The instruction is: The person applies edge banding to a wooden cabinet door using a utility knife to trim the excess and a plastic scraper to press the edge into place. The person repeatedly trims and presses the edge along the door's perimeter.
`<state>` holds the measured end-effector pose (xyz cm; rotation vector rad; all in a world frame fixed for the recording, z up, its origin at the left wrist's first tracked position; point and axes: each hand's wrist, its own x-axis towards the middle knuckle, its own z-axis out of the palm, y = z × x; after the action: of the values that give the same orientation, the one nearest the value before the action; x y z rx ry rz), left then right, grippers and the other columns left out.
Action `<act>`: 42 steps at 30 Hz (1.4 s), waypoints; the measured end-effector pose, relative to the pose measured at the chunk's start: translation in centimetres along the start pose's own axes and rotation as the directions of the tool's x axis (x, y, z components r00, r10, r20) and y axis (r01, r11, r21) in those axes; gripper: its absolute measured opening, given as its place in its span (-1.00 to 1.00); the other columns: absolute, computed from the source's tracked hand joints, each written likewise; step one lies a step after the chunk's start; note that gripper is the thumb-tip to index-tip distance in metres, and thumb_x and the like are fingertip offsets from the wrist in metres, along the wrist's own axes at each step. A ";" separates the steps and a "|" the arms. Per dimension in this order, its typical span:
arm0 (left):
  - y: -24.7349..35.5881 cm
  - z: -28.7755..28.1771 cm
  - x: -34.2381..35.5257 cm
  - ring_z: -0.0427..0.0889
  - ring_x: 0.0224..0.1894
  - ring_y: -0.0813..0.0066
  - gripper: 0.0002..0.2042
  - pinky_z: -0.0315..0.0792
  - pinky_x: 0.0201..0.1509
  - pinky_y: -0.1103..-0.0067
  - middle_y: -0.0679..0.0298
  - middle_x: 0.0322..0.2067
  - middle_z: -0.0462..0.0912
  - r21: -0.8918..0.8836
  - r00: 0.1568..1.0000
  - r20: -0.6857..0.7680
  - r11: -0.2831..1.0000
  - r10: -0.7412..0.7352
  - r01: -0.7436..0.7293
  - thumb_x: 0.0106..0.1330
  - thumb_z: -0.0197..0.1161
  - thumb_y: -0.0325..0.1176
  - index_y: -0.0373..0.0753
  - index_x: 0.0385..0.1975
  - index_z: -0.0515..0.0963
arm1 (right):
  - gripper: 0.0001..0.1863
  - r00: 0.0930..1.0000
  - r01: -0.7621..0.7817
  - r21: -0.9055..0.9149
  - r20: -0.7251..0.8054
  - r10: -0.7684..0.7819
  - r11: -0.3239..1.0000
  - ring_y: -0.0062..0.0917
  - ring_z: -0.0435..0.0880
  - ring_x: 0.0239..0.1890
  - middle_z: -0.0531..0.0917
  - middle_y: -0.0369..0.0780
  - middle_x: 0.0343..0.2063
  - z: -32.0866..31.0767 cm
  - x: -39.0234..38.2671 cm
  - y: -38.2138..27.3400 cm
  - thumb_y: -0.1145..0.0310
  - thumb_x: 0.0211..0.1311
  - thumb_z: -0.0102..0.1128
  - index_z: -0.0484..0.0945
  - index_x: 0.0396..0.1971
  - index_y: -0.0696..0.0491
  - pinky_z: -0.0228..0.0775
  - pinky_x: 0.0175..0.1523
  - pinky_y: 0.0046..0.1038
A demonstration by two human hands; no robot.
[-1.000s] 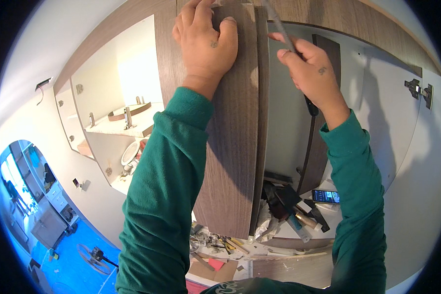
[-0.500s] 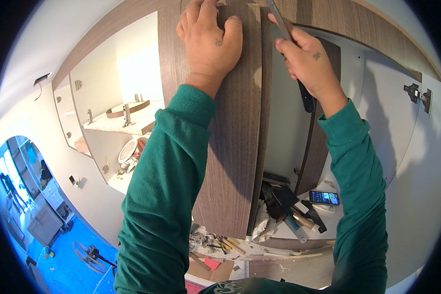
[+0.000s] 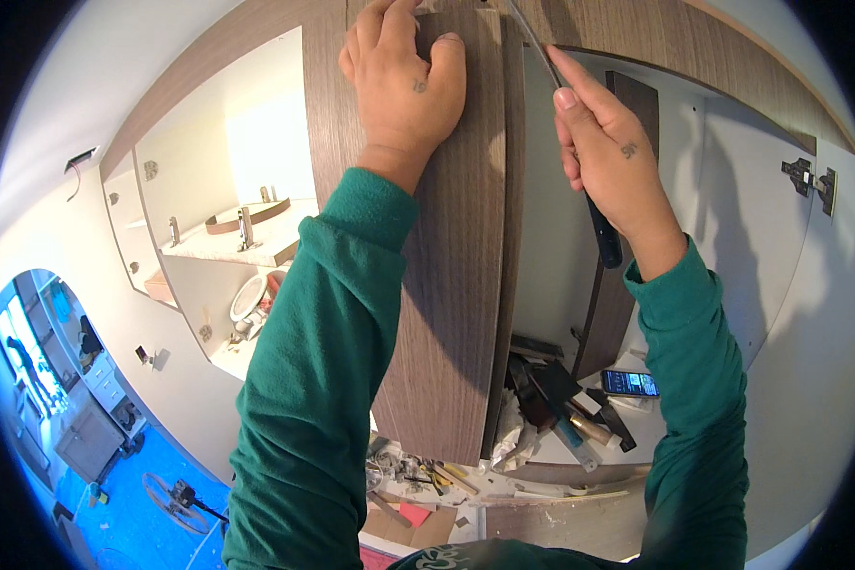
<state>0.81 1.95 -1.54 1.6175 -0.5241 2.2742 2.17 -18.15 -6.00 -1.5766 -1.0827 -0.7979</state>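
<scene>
My left hand (image 3: 406, 81) is at the top of a tall brown wood-grain panel (image 3: 451, 285), fingers bent over its upper end and thumb on its face. The fingertips lie partly beyond the picture's top edge. In my right hand (image 3: 600, 133) is a file (image 3: 540, 47) with a long thin grey blade and a black handle (image 3: 606, 242). The index finger stretches along the blade. The blade slants up and left beside the panel's upper right edge; its tip is cut off by the frame, so contact cannot be made out.
Right of the panel, an open white cabinet holds a phone (image 3: 630, 383), black hinge parts (image 3: 800, 179) and a pile of tools (image 3: 565, 399). Screws and scraps (image 3: 427, 470) lie below. White shelves (image 3: 228, 237) stand left. Blue sheeting (image 3: 142, 503) covers the floor, with a distant person (image 3: 27, 366).
My right hand has moved down and right, drawing the file with it, and its blade now shows edge-on. The left hand stays on the panel, almost unmoved.
</scene>
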 end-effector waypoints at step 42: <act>3.5 3.4 3.2 0.55 -0.25 0.11 -0.79 0.46 -0.09 0.29 0.04 -0.33 0.56 0.183 0.978 0.175 0.973 0.109 -0.141 0.23 0.36 -0.35 -0.39 -0.39 0.54 | -0.47 0.452 -0.859 0.418 0.347 0.822 0.296 -0.71 0.35 -0.68 0.39 -0.38 -0.63 -4.1 -50.7 9.6 0.30 0.59 -0.14 0.27 0.48 0.07 0.27 -0.55 -0.60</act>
<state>1.06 -2.66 2.13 1.9307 -0.4659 2.3596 -7.90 -35.53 -53.74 -1.3732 -0.2831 0.3224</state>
